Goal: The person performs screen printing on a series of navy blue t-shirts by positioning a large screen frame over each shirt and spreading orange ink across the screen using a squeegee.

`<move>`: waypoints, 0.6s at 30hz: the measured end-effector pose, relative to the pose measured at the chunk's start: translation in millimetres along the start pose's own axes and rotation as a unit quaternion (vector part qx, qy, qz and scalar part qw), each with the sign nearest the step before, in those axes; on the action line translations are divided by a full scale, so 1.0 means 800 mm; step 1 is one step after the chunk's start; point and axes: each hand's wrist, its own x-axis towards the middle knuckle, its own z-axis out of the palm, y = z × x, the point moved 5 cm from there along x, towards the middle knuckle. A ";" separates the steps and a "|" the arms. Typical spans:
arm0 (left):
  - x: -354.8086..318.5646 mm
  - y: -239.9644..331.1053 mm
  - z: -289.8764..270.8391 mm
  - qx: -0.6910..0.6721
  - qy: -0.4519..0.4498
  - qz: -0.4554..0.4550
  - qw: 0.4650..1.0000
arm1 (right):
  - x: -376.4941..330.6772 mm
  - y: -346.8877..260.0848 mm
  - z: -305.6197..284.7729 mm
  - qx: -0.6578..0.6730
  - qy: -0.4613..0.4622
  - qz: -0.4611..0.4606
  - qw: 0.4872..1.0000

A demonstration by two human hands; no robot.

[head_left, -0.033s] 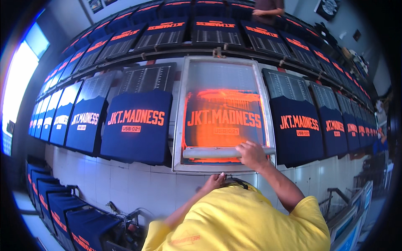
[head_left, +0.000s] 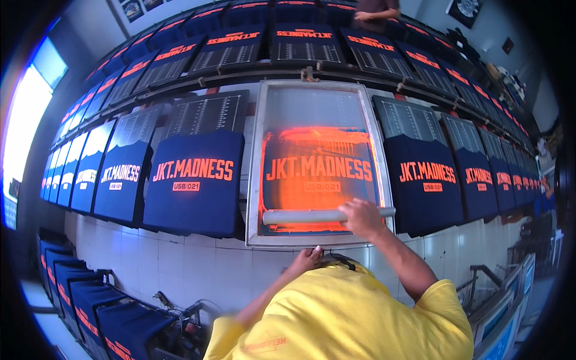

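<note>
A metal-framed printing screen (head_left: 255, 180) lies over a board, with bright orange ink (head_left: 300, 201) spread across its mesh and orange lettering showing through. My right hand (head_left: 363, 219) is wrapped round the grey bar of a squeegee (head_left: 294, 216), right of its middle. The squeegee lies crosswise near the screen's near edge. Just below that edge, close to my body, my left hand (head_left: 309, 258) has its fingers curled in; whatever they may hold is hidden. Navy shirts with orange lettering flank the screen: one shirt (head_left: 192, 204) on the left, another shirt (head_left: 423, 207) on the right.
Boards with navy printed shirts (head_left: 237, 42) run in long rows behind a dark rail (head_left: 240, 69). More draped shirts (head_left: 129, 324) stand at the lower left. Frames (head_left: 504, 318) lean at the lower right. Another person (head_left: 377, 13) stands at the far side.
The view has shifted very slightly, so the boards and screen sit a little further left. Both hands and the squeegee keep nearly the same places.
</note>
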 end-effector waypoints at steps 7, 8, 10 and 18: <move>-0.012 0.026 0.009 -0.293 -0.125 -0.224 0.921 | -0.001 0.029 -0.028 0.017 0.025 0.060 0.998; -0.008 0.023 0.009 -0.340 -0.144 -0.235 0.899 | -0.008 0.025 -0.025 0.019 0.017 0.055 0.998; -0.005 0.014 0.007 -0.345 -0.162 -0.238 0.894 | -0.027 0.011 -0.015 0.022 0.001 0.045 0.999; -0.015 0.029 0.011 -0.353 -0.161 -0.251 0.887 | -0.057 -0.019 0.013 -0.094 0.056 0.001 0.994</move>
